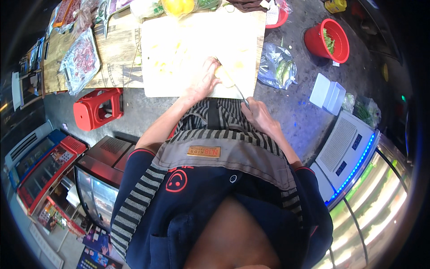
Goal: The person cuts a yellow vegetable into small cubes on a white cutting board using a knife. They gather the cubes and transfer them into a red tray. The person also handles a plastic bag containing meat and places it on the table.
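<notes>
A white cutting board (198,37) lies on the wooden table, its surface washed out by glare. My left hand (206,79) presses on a pale yellow piece of food (224,77) near the board's front right. My right hand (260,114) grips a knife (240,91) by its handle, just past the board's front edge. The blade runs along the right side of the pale piece. Small yellow pieces (164,67) lie scattered on the left part of the board, and another faint yellowish piece (238,64) is to the right of the blade.
On the table's left are scissors (105,20) and a plastic bag of reddish pieces (84,57). Bagged yellow produce (178,6) stands behind the board. The floor holds a red stool (89,111), a plastic bag with greens (277,67) and a red bucket (322,42).
</notes>
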`<act>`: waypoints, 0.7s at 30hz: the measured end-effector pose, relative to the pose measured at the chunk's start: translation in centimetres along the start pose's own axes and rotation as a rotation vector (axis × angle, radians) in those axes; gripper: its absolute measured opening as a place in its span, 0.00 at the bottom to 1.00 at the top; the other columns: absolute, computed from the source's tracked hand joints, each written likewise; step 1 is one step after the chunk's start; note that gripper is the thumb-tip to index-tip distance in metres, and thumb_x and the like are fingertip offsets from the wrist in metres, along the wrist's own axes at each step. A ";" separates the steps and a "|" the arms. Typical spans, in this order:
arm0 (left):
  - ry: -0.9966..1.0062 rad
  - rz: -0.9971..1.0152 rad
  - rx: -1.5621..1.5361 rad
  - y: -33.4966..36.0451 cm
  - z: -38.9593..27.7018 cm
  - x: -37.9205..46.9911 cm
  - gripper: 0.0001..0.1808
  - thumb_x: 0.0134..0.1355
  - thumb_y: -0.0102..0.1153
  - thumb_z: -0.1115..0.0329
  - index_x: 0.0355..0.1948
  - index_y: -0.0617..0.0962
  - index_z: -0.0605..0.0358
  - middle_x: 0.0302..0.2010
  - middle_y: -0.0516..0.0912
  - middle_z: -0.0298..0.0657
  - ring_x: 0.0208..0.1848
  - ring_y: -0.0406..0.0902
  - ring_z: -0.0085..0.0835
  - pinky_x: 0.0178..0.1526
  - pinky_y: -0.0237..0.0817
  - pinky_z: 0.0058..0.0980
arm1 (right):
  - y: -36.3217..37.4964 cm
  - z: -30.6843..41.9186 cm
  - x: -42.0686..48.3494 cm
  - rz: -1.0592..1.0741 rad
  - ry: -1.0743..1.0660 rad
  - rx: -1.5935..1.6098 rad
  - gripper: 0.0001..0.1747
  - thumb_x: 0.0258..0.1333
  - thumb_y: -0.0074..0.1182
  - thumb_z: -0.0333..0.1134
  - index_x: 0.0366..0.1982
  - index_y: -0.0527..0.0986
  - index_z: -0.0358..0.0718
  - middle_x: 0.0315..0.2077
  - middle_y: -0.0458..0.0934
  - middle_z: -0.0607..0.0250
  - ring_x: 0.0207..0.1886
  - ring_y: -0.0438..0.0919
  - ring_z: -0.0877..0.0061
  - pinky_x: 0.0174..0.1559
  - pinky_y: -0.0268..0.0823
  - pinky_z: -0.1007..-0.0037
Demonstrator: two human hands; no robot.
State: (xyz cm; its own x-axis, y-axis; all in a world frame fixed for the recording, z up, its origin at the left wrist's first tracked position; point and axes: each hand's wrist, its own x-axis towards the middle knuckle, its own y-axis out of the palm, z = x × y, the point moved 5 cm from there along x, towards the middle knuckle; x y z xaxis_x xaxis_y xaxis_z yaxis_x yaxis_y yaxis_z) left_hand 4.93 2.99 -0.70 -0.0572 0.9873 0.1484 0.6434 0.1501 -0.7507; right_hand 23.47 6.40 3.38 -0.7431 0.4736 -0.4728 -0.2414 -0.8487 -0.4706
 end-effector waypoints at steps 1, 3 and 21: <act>0.002 -0.003 -0.006 0.0 0.0 0.0 0.29 0.43 0.64 0.66 0.46 0.68 0.69 0.49 0.67 0.52 0.56 0.61 0.49 0.57 0.55 0.39 | 0.1 0.0 0.0 -0.018 -0.013 0.001 0.15 0.58 0.42 0.32 0.23 0.64 0.26 0.10 0.69 0.48 0.13 0.70 0.58 0.20 0.63 0.60; 0.003 0.003 0.000 0.1 0.1 0.0 0.30 0.43 0.64 0.66 0.46 0.68 0.69 0.49 0.67 0.52 0.56 0.62 0.49 0.57 0.55 0.39 | 0.3 -0.3 0.2 -0.032 -0.030 -0.037 0.15 0.58 0.42 0.32 0.24 0.64 0.26 0.11 0.69 0.46 0.14 0.71 0.58 0.21 0.63 0.60; 0.001 0.021 0.009 0.0 0.3 0.2 0.30 0.43 0.64 0.64 0.45 0.69 0.69 0.49 0.67 0.52 0.57 0.60 0.49 0.59 0.54 0.39 | 0.8 -1.2 0.8 0.019 0.138 -0.089 0.16 0.59 0.42 0.35 0.26 0.64 0.26 0.15 0.71 0.41 0.21 0.72 0.50 0.27 0.64 0.55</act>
State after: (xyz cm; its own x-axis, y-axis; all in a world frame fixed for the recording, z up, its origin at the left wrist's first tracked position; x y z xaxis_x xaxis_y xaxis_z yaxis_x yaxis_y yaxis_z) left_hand 4.75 3.20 -0.86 -0.0429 0.9901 0.1334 0.6373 0.1300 -0.7596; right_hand 23.42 6.33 1.75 -0.6530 0.4905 -0.5771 -0.1676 -0.8367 -0.5215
